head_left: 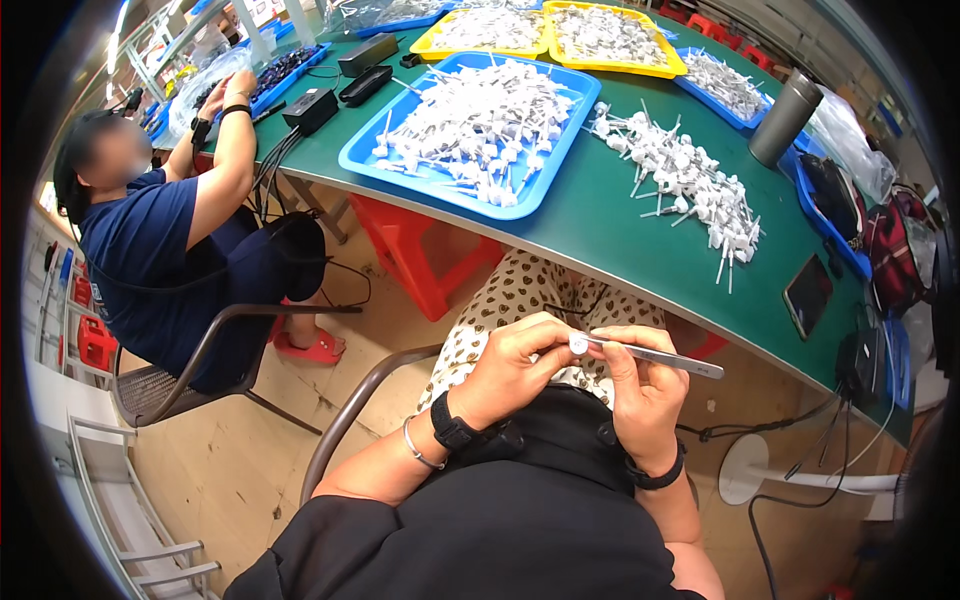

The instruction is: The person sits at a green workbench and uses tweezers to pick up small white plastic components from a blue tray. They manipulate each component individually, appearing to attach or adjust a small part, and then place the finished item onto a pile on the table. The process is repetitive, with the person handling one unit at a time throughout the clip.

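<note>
Above my lap, my left hand (512, 362) pinches a small white round plastic part (578, 344) between thumb and fingertips. My right hand (645, 385) is closed around metal tweezers (690, 364), whose blunt end points right. The tweezers' tips meet the white part or lie close to it; fingers partly hide them. Beyond my hands, a blue tray (360, 165) heaped with white plastic parts (490, 115) with thin stems sits on the green table (625, 220). A loose pile of similar parts (690, 175) lies on the tabletop to its right.
Yellow trays (655, 70) of white parts stand at the back. A grey bottle (787, 118) and a phone (808, 295) are on the right. A co-worker (160, 230) sits at the left, hands over dark parts. A red stool (420, 250) is under the table; cables hang nearby.
</note>
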Tool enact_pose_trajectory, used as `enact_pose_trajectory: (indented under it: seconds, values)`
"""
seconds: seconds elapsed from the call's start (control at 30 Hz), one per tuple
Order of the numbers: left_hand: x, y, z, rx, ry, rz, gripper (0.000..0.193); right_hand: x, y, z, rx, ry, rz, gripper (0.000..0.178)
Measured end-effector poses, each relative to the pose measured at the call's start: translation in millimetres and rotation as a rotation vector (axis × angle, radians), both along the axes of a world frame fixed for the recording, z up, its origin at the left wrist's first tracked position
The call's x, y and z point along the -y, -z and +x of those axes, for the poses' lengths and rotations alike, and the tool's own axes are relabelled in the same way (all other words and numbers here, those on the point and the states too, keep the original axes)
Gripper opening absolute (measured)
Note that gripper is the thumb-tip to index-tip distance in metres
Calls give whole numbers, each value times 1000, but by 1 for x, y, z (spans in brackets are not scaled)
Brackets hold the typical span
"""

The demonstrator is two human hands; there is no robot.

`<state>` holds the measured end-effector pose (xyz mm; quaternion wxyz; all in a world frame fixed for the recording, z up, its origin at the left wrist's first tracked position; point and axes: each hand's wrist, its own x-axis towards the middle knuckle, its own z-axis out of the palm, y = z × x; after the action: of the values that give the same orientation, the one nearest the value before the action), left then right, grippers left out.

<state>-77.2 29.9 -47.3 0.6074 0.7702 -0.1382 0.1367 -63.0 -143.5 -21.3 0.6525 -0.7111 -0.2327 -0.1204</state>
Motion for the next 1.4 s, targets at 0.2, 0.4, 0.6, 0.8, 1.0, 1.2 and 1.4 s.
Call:
enact_pose_trajectory:
  seconds: [0.2,0.4,0.6,0.8,1.0,1.2,1.4]
  values:
    - [0,3,0,22,10,3,9,-2,2,1,33,4,-9,9]
    - [1,3,1,12,13,-8,8,-3,2,1,8,21,16,7]
    - [1,3,2,11,10,2,8,4,2,0,-5,-29,-82,11]
    - [1,1,2,8,14,8,8,-1,4,2,15,4,-13,9]
    - [2,3,2,-1,13,-5,9,-4,4,2,28,29,17,8]
    - [1,2,2,-23,13,-18,9,-2,4,2,40,22,-34,9]
    - [1,2,1,-22,11,-5,9,-3,6,2,56,25,-34,9]
